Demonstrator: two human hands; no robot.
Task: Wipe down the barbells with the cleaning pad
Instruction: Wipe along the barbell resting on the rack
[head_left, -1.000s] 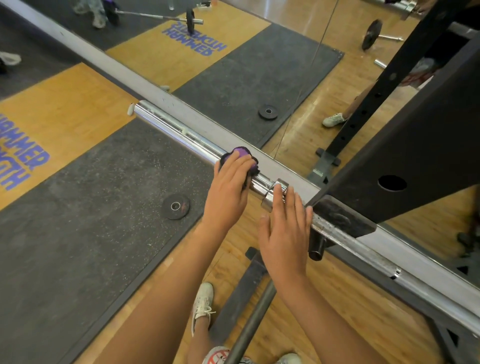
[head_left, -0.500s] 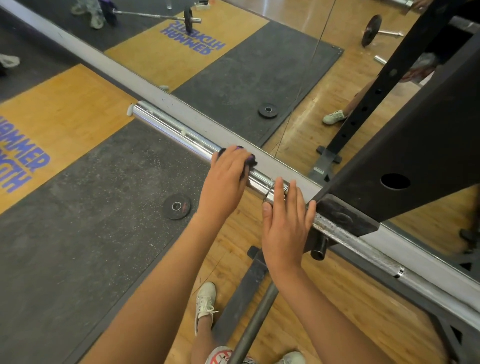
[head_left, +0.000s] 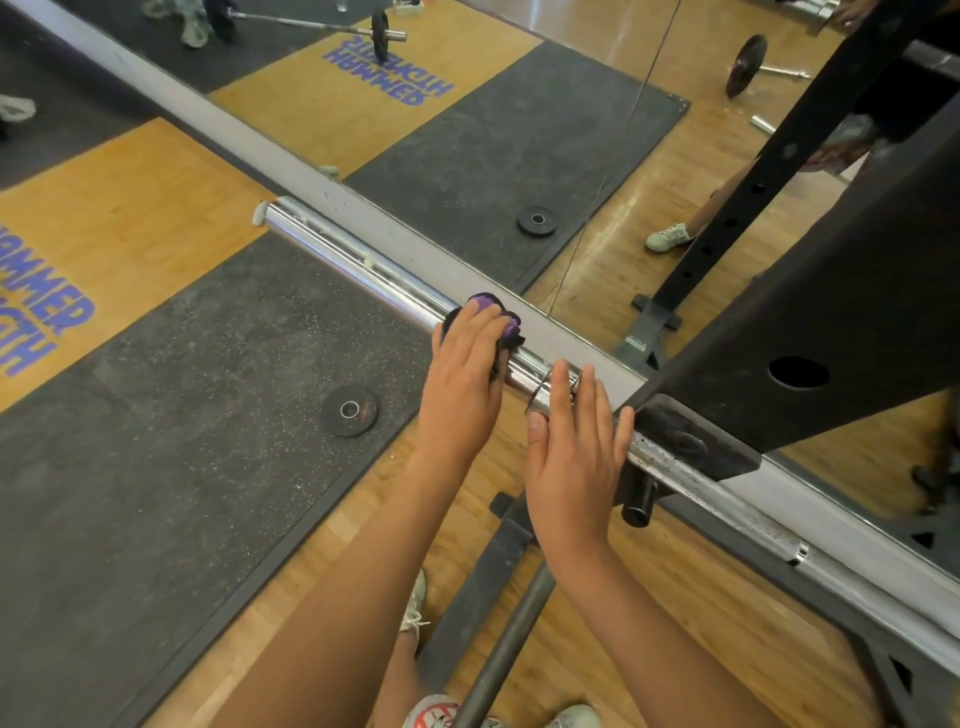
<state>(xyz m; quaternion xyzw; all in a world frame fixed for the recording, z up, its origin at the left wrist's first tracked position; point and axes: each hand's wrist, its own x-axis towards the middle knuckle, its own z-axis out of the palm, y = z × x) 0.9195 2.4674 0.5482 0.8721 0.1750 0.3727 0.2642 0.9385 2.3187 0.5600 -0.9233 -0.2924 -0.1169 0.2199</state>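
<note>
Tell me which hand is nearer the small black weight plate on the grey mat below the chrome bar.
Left. The left hand sits just right of the small black weight plate; the right hand lies further right, beside the black rack upright.

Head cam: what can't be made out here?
Head view:
- pad: mostly under left hand, shape unclear.
- bar: one stretch behind rack, right end cut by frame edge.
- bar under right hand: covered by palm and fingers.
</note>
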